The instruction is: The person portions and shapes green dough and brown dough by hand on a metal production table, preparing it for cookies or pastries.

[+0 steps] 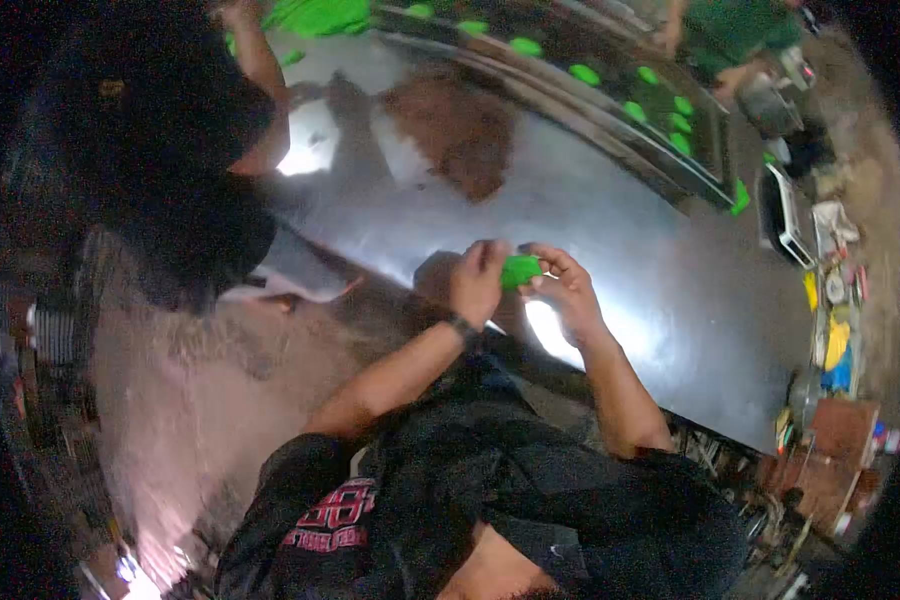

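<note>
A small bright green lump (519, 271) is held up between my two hands over the shiny metal table (610, 220). My left hand (477, 284) grips its left side with fingers closed, and a dark band circles that wrist. From the other side, the curled fingers and thumb of my right hand (567, 287) pinch the lump's right edge. Blur hides the lump's exact material; it looks soft and opaque.
A dark tray-like strip (610, 120) along the far side carries several similar green pieces, with a larger green mass (318, 14) at the far left. Co-workers stand at the left and far right. A white-edged frame (792, 222) and assorted items line the right side.
</note>
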`<act>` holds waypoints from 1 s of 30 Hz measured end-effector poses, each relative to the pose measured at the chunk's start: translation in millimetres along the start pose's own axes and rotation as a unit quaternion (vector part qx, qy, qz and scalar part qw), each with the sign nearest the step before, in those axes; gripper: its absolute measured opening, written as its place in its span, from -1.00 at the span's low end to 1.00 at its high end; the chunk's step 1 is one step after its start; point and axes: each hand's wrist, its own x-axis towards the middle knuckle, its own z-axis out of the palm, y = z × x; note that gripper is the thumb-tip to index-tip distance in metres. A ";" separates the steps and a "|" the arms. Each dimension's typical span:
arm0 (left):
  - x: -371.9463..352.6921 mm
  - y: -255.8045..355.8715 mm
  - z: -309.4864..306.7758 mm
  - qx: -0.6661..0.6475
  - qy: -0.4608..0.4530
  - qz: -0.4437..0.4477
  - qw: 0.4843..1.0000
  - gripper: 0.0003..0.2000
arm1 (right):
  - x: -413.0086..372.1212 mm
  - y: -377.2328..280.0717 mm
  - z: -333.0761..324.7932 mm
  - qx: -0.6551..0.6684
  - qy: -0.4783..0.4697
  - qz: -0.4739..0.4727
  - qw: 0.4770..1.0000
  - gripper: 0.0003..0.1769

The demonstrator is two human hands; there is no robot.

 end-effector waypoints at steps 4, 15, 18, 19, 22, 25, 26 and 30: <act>-15.8 19.6 -38.0 0.167 0.068 0.016 0.983 -0.50 | -1.7 45.1 42.4 -0.093 0.014 -0.015 0.995 -0.67; 16.4 -80.7 -47.7 0.456 0.144 0.220 0.851 -0.56 | 60.0 70.6 -3.5 -0.603 -0.200 -0.386 0.669 -0.70; 16.2 -75.3 -46.8 0.395 0.122 0.240 0.878 -0.68 | 111.0 42.6 -21.3 -0.557 -0.170 -0.135 0.801 -0.83; 12.7 -80.0 -42.6 0.306 0.111 0.233 0.916 -0.71 | 130.4 24.9 -27.1 -0.554 -0.149 -0.287 0.767 -0.81; 14.2 -101.1 -30.4 -0.043 0.142 0.179 0.972 -0.81 | 193.8 13.6 -35.9 -0.587 -0.115 -0.421 0.681 -0.75; 14.1 -85.6 -54.2 -0.194 0.057 0.051 0.978 -0.77 | 209.8 16.4 -39.1 -0.582 -0.181 -0.448 0.654 -0.74; 8.4 -29.4 -50.0 -0.227 0.098 0.049 0.968 -0.72 | 215.9 18.9 -44.5 -0.572 -0.191 -0.451 0.658 -0.80; 49.7 -30.0 -70.3 -0.484 -0.066 0.047 0.871 -0.57 | 207.7 -13.6 -34.0 -0.707 -0.273 -0.271 0.594 -0.84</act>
